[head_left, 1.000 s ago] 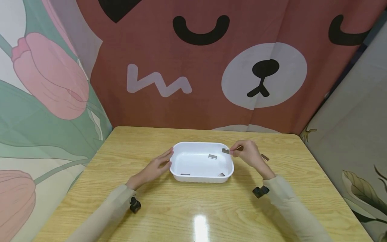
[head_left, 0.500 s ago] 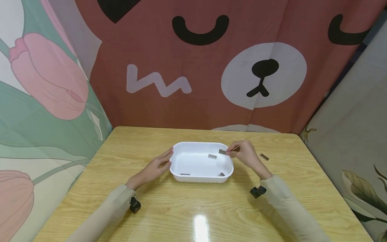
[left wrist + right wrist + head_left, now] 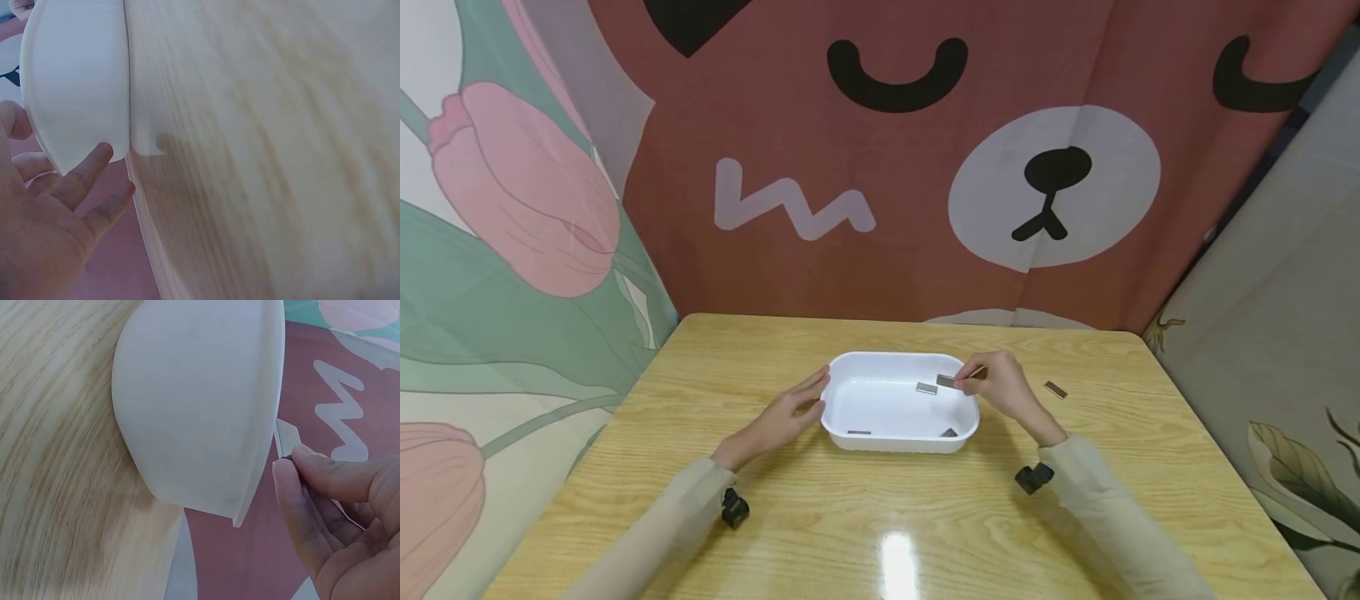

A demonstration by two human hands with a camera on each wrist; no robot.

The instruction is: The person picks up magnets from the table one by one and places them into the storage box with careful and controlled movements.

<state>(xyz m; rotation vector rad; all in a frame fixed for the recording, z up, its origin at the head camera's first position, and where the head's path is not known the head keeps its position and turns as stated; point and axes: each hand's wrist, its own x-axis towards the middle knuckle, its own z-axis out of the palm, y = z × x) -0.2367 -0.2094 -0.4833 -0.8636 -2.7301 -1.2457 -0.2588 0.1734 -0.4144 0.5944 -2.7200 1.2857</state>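
Note:
A white plastic basin stands on the wooden table. My left hand rests against its left end, fingers nearly straight and spread; the left wrist view shows fingertips at the outer wall. Over the basin's right rim, my right hand pinches a small flat silver strip between thumb and forefinger. A thin brownish end sticks out behind those fingers. In the right wrist view the strip shows just past the rim. Inside the basin lie a similar strip, a dark piece and another, partly hidden by the front wall.
One more small strip lies on the table to the right of the basin. Behind the table hangs a printed cloth, with flowered cloths on both sides. Black wrist cameras sit below each sleeve cuff.
My right hand has moved left and slightly down over the basin, carrying the pinched strip inward from the rim. The left hand and the basin have stayed put.

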